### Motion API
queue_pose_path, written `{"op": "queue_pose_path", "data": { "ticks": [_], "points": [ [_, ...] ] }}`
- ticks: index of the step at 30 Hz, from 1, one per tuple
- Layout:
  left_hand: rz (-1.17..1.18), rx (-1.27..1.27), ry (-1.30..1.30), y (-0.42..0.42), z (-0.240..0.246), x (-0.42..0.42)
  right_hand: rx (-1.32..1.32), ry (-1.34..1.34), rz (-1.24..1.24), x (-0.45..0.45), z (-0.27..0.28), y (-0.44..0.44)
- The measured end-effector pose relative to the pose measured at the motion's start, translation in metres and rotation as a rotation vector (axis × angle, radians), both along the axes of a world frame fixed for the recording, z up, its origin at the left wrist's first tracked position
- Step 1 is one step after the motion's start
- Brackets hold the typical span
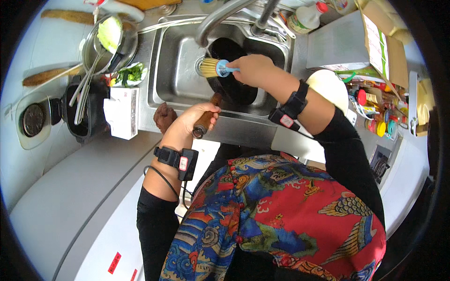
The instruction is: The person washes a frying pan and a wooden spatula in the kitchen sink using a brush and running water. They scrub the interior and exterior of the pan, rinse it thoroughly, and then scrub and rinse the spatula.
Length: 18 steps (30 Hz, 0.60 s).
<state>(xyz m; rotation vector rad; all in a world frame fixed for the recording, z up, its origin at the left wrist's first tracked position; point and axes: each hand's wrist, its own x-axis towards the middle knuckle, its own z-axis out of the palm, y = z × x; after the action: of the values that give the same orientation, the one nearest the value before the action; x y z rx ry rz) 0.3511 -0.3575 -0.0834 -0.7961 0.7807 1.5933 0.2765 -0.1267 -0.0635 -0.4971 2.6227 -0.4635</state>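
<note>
My left hand (205,117) is closed around the brown wooden handle (205,123) of a black wok (233,84), which lies tilted in the stainless steel sink (175,52). With my right hand (251,70) I hold the light blue handle of a dish brush (215,67). Its pale bristles are over the sink drain, at the wok's left side. The metal faucet (214,23) curves above the brush, and a thin stream of water seems to fall from its spout. Part of the wok is hidden under my right hand and the brush.
Left of the sink stand a metal pot (132,52) with cabbage, a plate of green vegetables (132,74), a white box (123,112) and a brown cloth (164,117). To the right are a white round lid or plate (327,89), a cardboard box (397,59), jars and a plastic jug (305,19).
</note>
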Motion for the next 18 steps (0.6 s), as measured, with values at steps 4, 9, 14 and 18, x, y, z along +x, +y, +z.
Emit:
{"op": "queue_pose_path", "data": {
  "ticks": [4,9,14,18],
  "points": [
    [0.265,0.181,-0.274,0.008,0.003,-0.008,-0.109,-0.050,-0.331,0.040,-0.011,0.035],
    [0.595,0.359,-0.379,0.039,0.008,0.002,-0.356,-0.208,-0.619,0.110,-0.023,0.053],
    [0.844,0.545,-0.408,0.051,0.014,-0.009,-0.343,-0.082,-0.477,0.134,-0.042,0.038],
    [0.988,0.678,-0.426,0.060,0.017,-0.025,-0.190,0.004,-0.680,0.113,-0.050,0.044]
  ]
}}
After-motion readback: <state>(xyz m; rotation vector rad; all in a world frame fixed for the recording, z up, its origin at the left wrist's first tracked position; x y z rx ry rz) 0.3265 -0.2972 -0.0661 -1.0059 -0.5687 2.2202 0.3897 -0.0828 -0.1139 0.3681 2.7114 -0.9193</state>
